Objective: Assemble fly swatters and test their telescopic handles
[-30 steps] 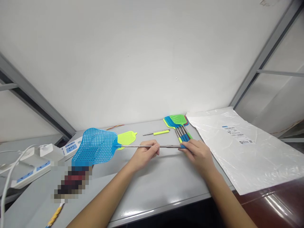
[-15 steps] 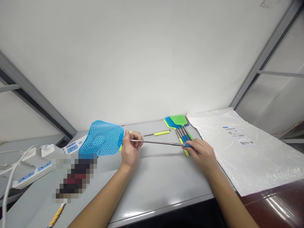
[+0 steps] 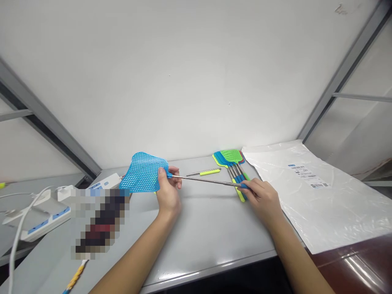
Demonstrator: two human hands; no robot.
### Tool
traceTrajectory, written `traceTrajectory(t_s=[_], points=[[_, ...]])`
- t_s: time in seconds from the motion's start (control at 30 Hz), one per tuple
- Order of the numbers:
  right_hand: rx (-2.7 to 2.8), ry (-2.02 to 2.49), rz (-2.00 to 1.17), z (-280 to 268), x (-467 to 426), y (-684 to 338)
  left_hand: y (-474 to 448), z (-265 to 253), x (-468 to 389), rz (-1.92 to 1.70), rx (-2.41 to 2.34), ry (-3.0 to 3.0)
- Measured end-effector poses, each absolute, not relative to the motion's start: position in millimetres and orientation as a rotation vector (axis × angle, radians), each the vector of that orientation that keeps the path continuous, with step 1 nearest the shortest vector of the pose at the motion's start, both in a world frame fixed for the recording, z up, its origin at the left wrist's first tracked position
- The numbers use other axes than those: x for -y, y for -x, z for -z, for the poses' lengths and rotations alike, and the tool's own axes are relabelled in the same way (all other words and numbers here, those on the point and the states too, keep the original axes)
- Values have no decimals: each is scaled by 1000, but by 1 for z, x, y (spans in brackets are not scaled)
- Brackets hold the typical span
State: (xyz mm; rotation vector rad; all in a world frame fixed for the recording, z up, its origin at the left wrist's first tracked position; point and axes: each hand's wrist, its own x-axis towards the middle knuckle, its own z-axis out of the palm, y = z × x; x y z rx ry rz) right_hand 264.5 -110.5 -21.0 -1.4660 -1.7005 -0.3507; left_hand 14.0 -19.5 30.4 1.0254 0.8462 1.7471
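A blue fly swatter (image 3: 147,171) with a perforated head and an extended metal rod is held sideways above the table between both hands. My left hand (image 3: 168,192) is closed at the base of its head, thumb on the blue plastic and fingers behind. At the other end, my right hand (image 3: 261,200) grips the blue handle, which its fingers mostly cover. Just beyond the right hand lies a fanned stack of fly swatters (image 3: 232,156) in green, blue, yellow and red. A loose yellow-green handle with a metal rod (image 3: 210,172) rests behind the held rod.
White power strips (image 3: 49,220) with plugs and cables lie at the left. A pixelated dark object (image 3: 101,224) on a yellow and blue cord (image 3: 75,277) is near my left forearm. A labelled white plastic mailer (image 3: 318,204) covers the table's right side, against the back wall.
The swatter's head has shifted right and tilted, and my left hand now holds it nearer the head's base. My right hand stays on the handle. The view has shifted slightly.
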Motion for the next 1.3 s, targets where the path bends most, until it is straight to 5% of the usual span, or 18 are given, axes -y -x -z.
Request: traceTrajectory(t_s=[0.67, 1.3], points=[[1793, 1455, 354, 20, 117, -227, -43, 0, 48, -1302, -683, -1391], [1819, 1426, 301, 16, 111, -201, -44, -4, 50, -1239, -683, -1391]])
